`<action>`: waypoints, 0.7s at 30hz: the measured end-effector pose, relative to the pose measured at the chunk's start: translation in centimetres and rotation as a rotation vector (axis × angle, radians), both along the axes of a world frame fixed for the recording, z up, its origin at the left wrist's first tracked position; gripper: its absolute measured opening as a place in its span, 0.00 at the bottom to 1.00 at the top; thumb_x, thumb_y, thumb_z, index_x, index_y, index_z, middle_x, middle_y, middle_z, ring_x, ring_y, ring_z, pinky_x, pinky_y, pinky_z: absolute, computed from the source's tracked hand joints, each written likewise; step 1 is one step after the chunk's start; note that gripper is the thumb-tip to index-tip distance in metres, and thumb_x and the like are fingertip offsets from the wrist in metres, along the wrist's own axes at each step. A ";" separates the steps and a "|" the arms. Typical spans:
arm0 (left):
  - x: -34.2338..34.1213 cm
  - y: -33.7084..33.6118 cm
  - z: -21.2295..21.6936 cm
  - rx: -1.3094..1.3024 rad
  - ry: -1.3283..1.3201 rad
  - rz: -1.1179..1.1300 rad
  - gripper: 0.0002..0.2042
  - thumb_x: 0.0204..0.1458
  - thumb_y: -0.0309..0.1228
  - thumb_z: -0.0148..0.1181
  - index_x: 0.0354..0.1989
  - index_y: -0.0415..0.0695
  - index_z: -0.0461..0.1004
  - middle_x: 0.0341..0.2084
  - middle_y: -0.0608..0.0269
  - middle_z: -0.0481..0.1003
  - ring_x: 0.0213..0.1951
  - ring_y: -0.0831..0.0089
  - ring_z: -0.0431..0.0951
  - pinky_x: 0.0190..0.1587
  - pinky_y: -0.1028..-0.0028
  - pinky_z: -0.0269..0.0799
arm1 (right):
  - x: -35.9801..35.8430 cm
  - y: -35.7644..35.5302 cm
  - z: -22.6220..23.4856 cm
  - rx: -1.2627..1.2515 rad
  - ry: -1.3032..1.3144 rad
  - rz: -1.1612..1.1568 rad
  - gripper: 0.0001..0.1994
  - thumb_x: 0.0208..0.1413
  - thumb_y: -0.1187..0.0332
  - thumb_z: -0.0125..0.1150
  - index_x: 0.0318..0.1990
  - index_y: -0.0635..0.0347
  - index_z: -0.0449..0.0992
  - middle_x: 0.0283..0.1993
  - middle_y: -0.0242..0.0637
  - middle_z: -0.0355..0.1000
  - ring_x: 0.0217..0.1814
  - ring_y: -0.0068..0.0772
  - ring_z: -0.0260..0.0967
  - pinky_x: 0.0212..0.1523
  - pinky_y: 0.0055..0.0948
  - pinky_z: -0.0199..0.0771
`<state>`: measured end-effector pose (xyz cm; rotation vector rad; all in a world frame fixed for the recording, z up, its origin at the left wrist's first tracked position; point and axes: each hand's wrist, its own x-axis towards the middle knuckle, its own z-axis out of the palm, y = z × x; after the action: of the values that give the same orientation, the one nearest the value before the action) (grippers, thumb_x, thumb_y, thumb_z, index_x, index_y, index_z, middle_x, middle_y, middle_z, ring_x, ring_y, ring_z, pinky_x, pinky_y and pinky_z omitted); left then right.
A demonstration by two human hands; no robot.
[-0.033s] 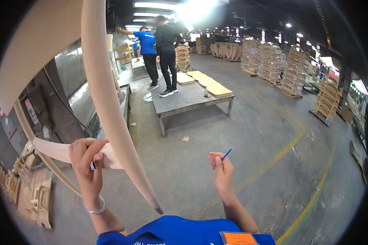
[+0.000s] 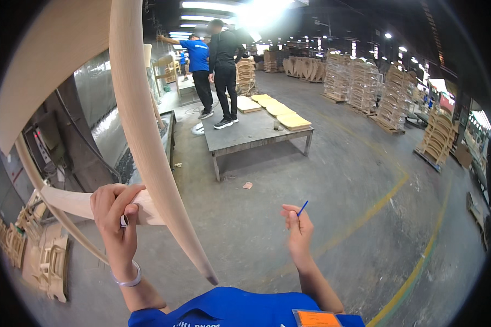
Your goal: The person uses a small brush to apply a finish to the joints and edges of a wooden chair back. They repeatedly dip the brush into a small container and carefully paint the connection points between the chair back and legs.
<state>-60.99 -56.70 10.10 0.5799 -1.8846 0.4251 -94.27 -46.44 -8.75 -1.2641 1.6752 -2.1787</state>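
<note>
A pale, unpainted wooden chair frame (image 2: 142, 125) fills the left side, with one long tapered leg slanting down to the middle. My left hand (image 2: 114, 210) is wrapped around its crosspiece (image 2: 68, 200), close to where that meets the leg. At the left thumb shows a small round thing with a dark face and a light rim (image 2: 124, 220); I cannot make out what it is. Out to the right, apart from the chair, my right hand (image 2: 298, 226) pinches a thin blue stick (image 2: 304, 207) between thumb and fingers, its tip pointing up.
Beyond stands a low grey table (image 2: 223, 143) bearing yellow-topped panels (image 2: 278, 109). Two people (image 2: 223, 71) are at its left end. Stacks of curved wooden parts (image 2: 360, 82) line the far right. More wooden frames (image 2: 53, 267) lie on the floor at lower left.
The view has shifted very slightly. My right hand and the blue stick sit a touch lower; my left hand keeps its hold on the chair frame.
</note>
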 end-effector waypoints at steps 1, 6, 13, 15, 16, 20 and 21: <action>-1.1 -0.4 0.0 0.008 0.011 0.045 0.16 0.66 0.42 0.57 0.45 0.42 0.84 0.32 0.60 0.73 0.41 0.60 0.73 0.52 0.61 0.62 | -1.6 -0.4 -0.9 0.081 -0.003 -0.055 0.12 0.74 0.70 0.52 0.53 0.66 0.80 0.51 0.42 0.74 0.48 0.29 0.76 0.49 0.30 0.73; -5.0 -2.2 0.1 -0.046 0.051 0.215 0.18 0.67 0.44 0.55 0.45 0.43 0.84 0.33 0.60 0.73 0.42 0.60 0.73 0.55 0.61 0.62 | -7.6 -2.1 -5.9 0.156 -0.054 -0.120 0.14 0.74 0.68 0.51 0.56 0.65 0.81 0.51 0.43 0.73 0.49 0.33 0.74 0.52 0.30 0.72; -7.5 -2.0 0.2 -0.008 0.085 0.355 0.18 0.69 0.43 0.53 0.46 0.41 0.83 0.34 0.59 0.71 0.42 0.59 0.72 0.56 0.60 0.63 | -14.8 -2.3 -8.3 0.298 0.186 -0.096 0.16 0.71 0.69 0.54 0.59 0.65 0.80 0.42 0.40 0.73 0.40 0.34 0.70 0.46 0.31 0.73; -7.9 -1.3 0.1 0.011 0.096 0.380 0.18 0.70 0.43 0.53 0.45 0.40 0.83 0.34 0.59 0.72 0.42 0.59 0.72 0.57 0.60 0.63 | -16.4 -1.5 -8.2 0.297 0.188 -0.110 0.13 0.70 0.71 0.56 0.55 0.65 0.81 0.39 0.36 0.74 0.39 0.30 0.71 0.43 0.30 0.72; -8.1 -0.9 0.1 0.016 0.100 0.388 0.18 0.70 0.42 0.53 0.45 0.40 0.82 0.34 0.59 0.72 0.42 0.59 0.72 0.57 0.60 0.63 | -17.2 -1.1 -8.1 0.288 0.185 -0.118 0.11 0.70 0.72 0.57 0.52 0.66 0.82 0.38 0.34 0.75 0.39 0.27 0.71 0.41 0.29 0.71; -8.9 0.5 0.1 0.002 0.107 0.396 0.18 0.70 0.42 0.53 0.45 0.39 0.82 0.35 0.58 0.72 0.42 0.58 0.71 0.58 0.59 0.62 | -20.7 1.2 -4.9 0.257 0.082 -0.146 0.06 0.68 0.76 0.57 0.46 0.64 0.80 0.39 0.33 0.76 0.40 0.27 0.71 0.42 0.30 0.72; -9.2 0.8 0.1 0.029 0.116 0.397 0.17 0.70 0.41 0.53 0.45 0.39 0.82 0.35 0.58 0.73 0.42 0.58 0.71 0.58 0.59 0.62 | -22.4 1.9 -2.8 0.348 0.067 -0.183 0.05 0.68 0.76 0.57 0.45 0.63 0.79 0.41 0.32 0.76 0.43 0.27 0.73 0.45 0.29 0.73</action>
<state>-70.18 -55.85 10.16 0.9836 -1.6661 0.6075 -116.69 -44.51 -11.51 -1.1369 2.1560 -1.8346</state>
